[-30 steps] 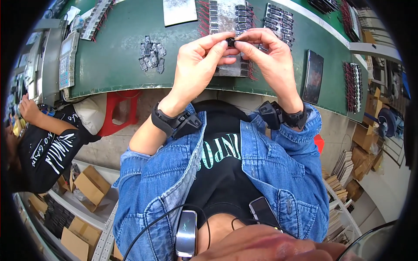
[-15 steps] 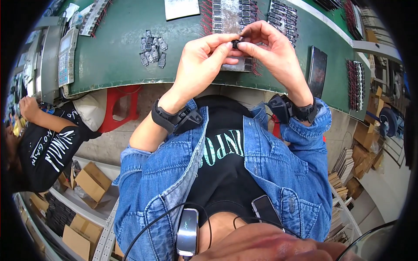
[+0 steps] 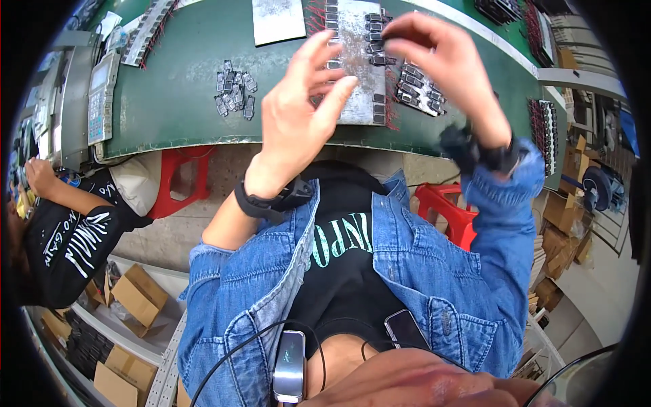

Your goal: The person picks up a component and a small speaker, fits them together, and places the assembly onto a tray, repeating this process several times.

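Observation:
My left hand (image 3: pixel 302 112) hovers open above the near edge of the green table (image 3: pixel 183 115), fingers spread and holding nothing. My right hand (image 3: pixel 434 57) is up and to the right, blurred by motion, its fingertips pinched on a small black part over a grey metal plate (image 3: pixel 356 85). Small black parts sit in rows along the plate's edges. Rows of parts with red wires (image 3: pixel 420 91) lie just right of the plate, under my right hand. A loose pile of small grey parts (image 3: pixel 234 88) lies to the left of my left hand.
A second grey plate (image 3: pixel 278 20) lies at the table's far side. A keypad device (image 3: pixel 102 95) stands at the left end. Red stools (image 3: pixel 180 180) (image 3: pixel 451 210) sit under the table. A co-worker's arm (image 3: pixel 61 237) is at the left, with cardboard boxes (image 3: pixel 139 295) below.
Both hands were pressed together on the small black part. They have come apart: the left hand opened, and the right moved up and right over the plate.

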A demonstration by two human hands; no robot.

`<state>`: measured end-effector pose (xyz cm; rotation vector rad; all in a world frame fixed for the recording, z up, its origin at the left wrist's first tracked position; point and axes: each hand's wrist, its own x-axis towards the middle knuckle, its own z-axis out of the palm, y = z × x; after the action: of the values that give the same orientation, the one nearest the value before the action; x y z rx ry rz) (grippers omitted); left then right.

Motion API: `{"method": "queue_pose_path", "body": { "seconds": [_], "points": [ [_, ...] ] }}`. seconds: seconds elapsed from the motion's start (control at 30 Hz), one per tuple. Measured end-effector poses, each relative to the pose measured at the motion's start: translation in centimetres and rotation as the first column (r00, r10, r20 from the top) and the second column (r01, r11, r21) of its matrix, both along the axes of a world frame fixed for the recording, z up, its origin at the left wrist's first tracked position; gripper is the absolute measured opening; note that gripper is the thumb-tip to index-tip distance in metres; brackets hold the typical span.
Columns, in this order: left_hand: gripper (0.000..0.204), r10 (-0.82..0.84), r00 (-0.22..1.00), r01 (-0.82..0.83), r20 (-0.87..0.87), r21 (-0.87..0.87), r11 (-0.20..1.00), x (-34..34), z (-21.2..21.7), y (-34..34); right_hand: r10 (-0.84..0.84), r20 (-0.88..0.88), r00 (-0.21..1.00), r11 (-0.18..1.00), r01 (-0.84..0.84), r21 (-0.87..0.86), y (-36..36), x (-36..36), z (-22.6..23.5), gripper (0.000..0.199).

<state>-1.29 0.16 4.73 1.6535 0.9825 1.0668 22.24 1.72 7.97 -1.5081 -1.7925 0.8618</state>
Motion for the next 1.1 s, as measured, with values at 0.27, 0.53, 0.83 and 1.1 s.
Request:
{"method": "queue_pose_path", "body": {
  "seconds": [0.27,0.53,0.83,1.1],
  "points": [
    [0.022,-0.110,0.990,0.116,0.085,-0.058,0.992,-2.6,-0.9,0.2,-0.019,0.142,0.990,0.999,0.023,-0.023,7.8,2.4,-3.2,0.017],
    [0.021,-0.049,0.988,0.071,0.148,-0.143,0.987,-4.5,-1.5,0.6,-0.090,0.391,0.916,0.928,-0.065,0.366,5.8,2.2,-4.3,0.020],
    [0.020,0.144,0.985,-0.134,0.096,-0.104,0.985,-8.3,-0.7,2.8,-0.064,0.331,0.941,0.837,-0.130,0.531,0.5,1.2,0.8,0.019],
    [0.014,0.366,0.834,-0.268,-0.413,0.278,0.923,-12.0,-3.2,5.3,-0.027,0.414,0.910,0.980,-0.058,0.191,-7.4,-3.9,-2.2,0.018]
  ]
}}
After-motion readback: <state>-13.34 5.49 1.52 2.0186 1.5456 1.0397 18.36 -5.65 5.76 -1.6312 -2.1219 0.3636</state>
